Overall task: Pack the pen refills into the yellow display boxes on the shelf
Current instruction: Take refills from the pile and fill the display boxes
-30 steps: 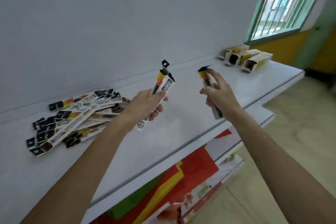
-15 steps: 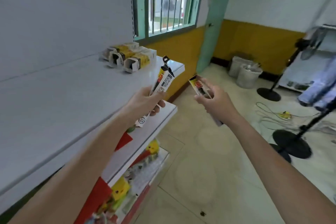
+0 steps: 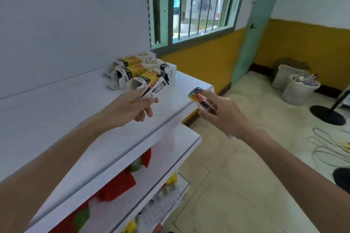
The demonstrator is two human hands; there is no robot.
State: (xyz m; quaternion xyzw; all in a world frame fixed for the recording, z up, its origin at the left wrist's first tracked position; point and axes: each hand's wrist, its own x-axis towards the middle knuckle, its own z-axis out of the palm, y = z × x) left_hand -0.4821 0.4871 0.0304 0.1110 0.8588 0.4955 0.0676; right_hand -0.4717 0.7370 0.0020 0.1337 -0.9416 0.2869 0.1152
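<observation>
The white back panel closes off the left side. The top shelf runs from it toward me, its bare surface leading to the far right end.

Three yellow display boxes lie on their sides at that end, side by side and close to the back panel, with their open mouths turned my way.

My left hand hangs over the shelf just short of the boxes. Its fingers and thumb are curled round a white refill pack. The pack's black tip points at the nearest box and overlaps its mouth (I cannot tell whether they touch).

The shelf's front edge runs diagonally below this hand and ends at a rounded corner. A lower shelf juts out farther beneath it.

My right hand is past that corner, over the floor. It pinches a yellow-topped refill pack, whose top is near the corner but apart from it.

The tiled floor lies open to the right. White baskets, a black fan base and loose cables sit well apart from my hands.
</observation>
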